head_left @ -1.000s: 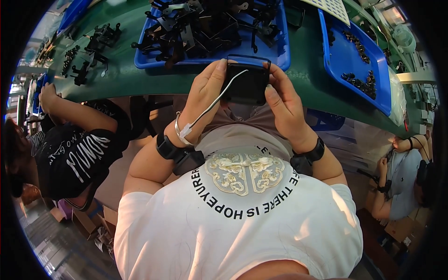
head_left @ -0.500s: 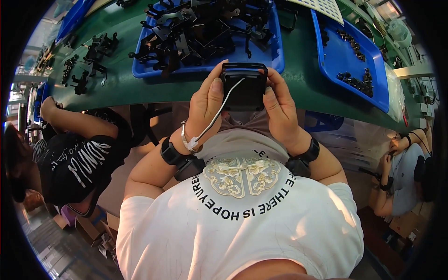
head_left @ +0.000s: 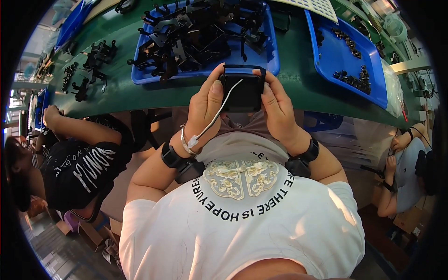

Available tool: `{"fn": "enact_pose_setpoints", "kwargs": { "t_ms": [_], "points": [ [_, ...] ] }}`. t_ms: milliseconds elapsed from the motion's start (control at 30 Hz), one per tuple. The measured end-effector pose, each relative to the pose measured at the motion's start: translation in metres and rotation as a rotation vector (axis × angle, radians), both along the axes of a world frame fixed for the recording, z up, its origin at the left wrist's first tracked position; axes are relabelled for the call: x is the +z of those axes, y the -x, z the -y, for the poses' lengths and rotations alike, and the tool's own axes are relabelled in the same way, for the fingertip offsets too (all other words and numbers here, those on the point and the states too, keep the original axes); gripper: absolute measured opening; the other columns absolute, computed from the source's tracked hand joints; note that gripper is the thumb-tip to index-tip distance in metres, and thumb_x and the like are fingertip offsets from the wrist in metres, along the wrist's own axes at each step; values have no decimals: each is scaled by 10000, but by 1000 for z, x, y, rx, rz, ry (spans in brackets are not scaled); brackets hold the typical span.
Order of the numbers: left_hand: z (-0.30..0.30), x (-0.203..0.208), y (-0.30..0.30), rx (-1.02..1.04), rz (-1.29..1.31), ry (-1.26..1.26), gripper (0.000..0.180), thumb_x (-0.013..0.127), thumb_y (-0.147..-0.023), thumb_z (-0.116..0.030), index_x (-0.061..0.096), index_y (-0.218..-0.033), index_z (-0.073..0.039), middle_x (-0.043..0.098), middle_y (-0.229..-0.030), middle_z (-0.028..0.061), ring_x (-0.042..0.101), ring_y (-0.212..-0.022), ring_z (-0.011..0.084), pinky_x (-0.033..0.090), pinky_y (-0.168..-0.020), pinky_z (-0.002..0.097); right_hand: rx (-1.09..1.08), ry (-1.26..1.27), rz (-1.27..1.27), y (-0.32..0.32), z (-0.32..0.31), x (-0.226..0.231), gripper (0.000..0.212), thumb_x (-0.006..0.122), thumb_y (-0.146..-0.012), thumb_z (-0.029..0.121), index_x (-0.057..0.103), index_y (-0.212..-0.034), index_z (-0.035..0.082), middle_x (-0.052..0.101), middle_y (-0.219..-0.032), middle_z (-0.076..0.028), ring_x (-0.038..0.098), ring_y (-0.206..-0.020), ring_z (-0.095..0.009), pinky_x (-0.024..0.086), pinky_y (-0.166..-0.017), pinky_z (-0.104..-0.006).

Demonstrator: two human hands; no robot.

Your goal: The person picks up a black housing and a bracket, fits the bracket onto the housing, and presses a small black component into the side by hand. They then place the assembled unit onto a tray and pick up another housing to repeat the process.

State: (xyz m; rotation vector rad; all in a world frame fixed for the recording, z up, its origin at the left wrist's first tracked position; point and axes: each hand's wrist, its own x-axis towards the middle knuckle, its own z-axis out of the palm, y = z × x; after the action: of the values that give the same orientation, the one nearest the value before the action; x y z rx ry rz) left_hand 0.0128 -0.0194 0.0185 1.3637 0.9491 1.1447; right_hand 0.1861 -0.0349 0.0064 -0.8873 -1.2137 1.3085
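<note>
Between my two hands I hold a black, flat, rectangular piece with a frame-like upper edge [head_left: 248,97]; its exact kind cannot be made out. My left hand [head_left: 205,101] grips its left side, thumb on the near face. On the right side, the fingers and thumb of my right hand [head_left: 279,106] close around the edge. A thin white cable [head_left: 227,99] runs across the piece toward a pale band [head_left: 186,142] at my left wrist. Just beyond the piece stands a blue tray [head_left: 148,79] heaped with black metal brackets [head_left: 186,39].
On the green table [head_left: 116,95], more black brackets [head_left: 95,58] lie to the left. A second blue tray [head_left: 326,65] with small dark parts [head_left: 354,81] is on the right. Co-workers sit on both sides, one in a black shirt [head_left: 79,163], another in grey [head_left: 408,177].
My right index finger has come over the top right corner of the black piece, which is tilted slightly differently. The view has shifted a little; both hands keep their hold.
</note>
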Motion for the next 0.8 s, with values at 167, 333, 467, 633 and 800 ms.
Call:
{"fn": "enact_pose_setpoints", "kwargs": {
  "t_ms": [167, 333, 467, 633, 800],
  "points": [
    [-11, 15, 0, -100, 58, 200, 458, 356, -991, -326, 427, -1313, -8, 560, -803, -19, 452, -582, 7, 376, -493, 149, 41, 111, 10, -10, -1, 5, 379, 370, -990, 198, 359, -1335, 40, 528, -1089, -17, 511, -889, -29, 477, -692, -184],
    [-9, 8, -6, -26, 48, 227, 470, 354, -988, -342, 421, -1321, -18, 557, -816, -18, 452, -586, 10, 381, -489, 149, 19, 92, -9, -6, -1, 7, 381, 385, -984, 213, 369, -1332, 59, 523, -1036, 5, 500, -815, -25, 483, -658, -187],
    [-9, 6, -2, 3, -44, 162, 473, 353, -985, -356, 419, -1328, -37, 560, -839, -16, 462, -603, 10, 392, -492, 151, -5, 118, 3, -1, 0, 11, 388, 390, -982, 221, 368, -1336, 64, 518, -1023, 15, 491, -794, -25, 483, -660, -191],
    [-17, 8, 2, -31, -44, 157, 473, 360, -982, -360, 410, -1340, -55, 557, -855, -16, 473, -636, 14, 406, -508, 152, 28, 122, -9, -4, -7, 10, 394, 388, -985, 238, 366, -1338, 64, 518, -1043, 15, 490, -822, -23, 478, -660, -190],
    [-19, 7, 3, -46, -39, 159, 475, 349, -985, -348, 372, -1368, -67, 560, -872, -17, 482, -656, 24, 410, -516, 154, 8, 108, -10, -3, -9, 17, 395, 387, -986, 248, 368, -1338, 70, 519, -1076, 8, 497, -838, -20, 478, -655, -192]
  ]
}}
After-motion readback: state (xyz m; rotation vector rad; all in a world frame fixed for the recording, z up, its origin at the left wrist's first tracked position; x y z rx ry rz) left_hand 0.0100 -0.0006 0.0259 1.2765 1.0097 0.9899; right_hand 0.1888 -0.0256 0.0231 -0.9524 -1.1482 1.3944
